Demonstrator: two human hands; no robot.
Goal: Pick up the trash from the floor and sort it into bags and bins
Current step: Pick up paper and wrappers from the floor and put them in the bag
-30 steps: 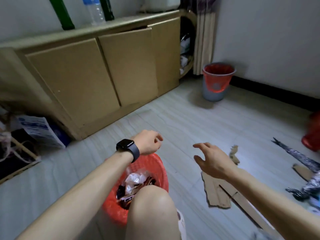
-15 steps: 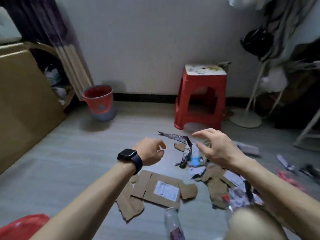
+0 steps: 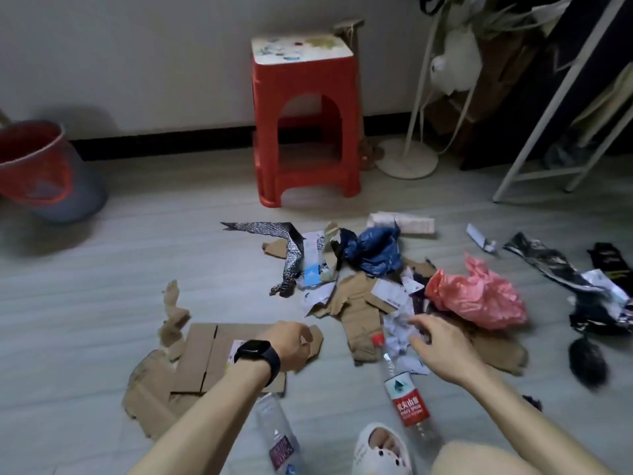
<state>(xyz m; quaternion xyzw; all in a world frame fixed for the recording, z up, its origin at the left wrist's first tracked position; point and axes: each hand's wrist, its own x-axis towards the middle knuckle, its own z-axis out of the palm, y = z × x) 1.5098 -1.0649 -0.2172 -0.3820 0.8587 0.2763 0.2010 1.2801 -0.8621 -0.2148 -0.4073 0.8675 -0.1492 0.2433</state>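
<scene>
- Our left hand [image 3: 291, 344] hovers loosely curled and empty over the flattened cardboard [image 3: 202, 365].
- Our right hand [image 3: 442, 351] spreads relaxed fingers, holding nothing, above crumpled white paper [image 3: 397, 332] beside a red-labelled water bottle [image 3: 402, 389].
- A pink plastic bag [image 3: 476, 293] lies near on the floor.
- The red-lined bin [image 3: 37, 166] stands well apart, far left.

One stool [image 3: 301, 132] is counted. In front of it, two bottles [image 3: 406, 395] [image 3: 277, 437], one pink bag [image 3: 476, 296] and one blue bag [image 3: 373, 250] are seen; left of it, one bin [image 3: 51, 186].
</scene>
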